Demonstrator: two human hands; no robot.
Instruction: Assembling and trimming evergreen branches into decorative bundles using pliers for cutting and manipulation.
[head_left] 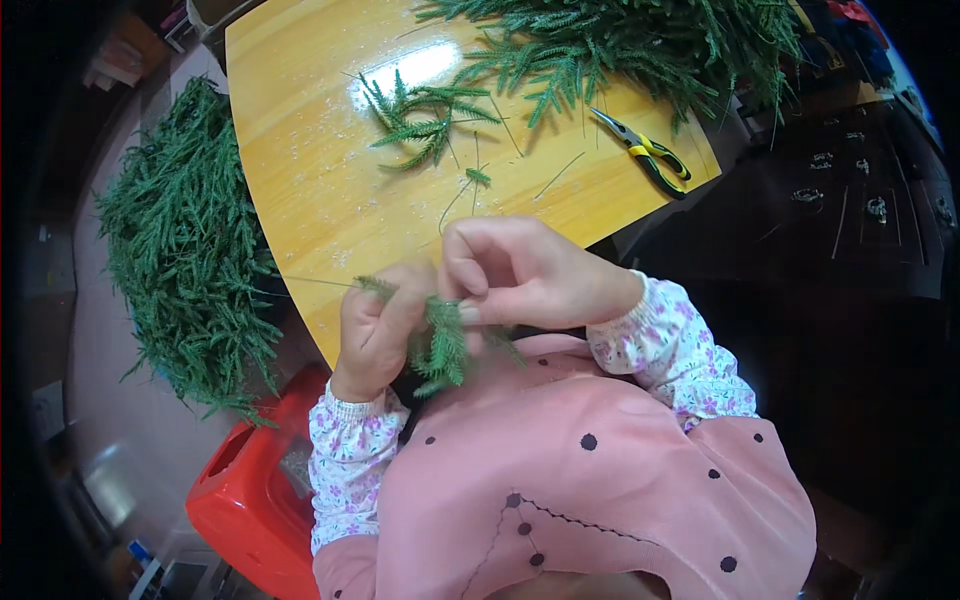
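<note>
Just off the near edge of the yellow wooden table, my left hand is closed round a green artificial fir sprig. A thin wire stem runs out leftward from that fist. My right hand pinches the same sprig between thumb and forefinger, its other fingers curled. The needled tips hang down in front of the pink apron. Beyond my hands lie a loose fir sprig and a tiny green piece on thin wires. Needle-nose pliers with yellow and black handles rest at the right.
A large heap of green fir branches covers the table's far right. Another big pile stands left of the table. A red plastic stool is at my lower left. Dark furniture fills the right side.
</note>
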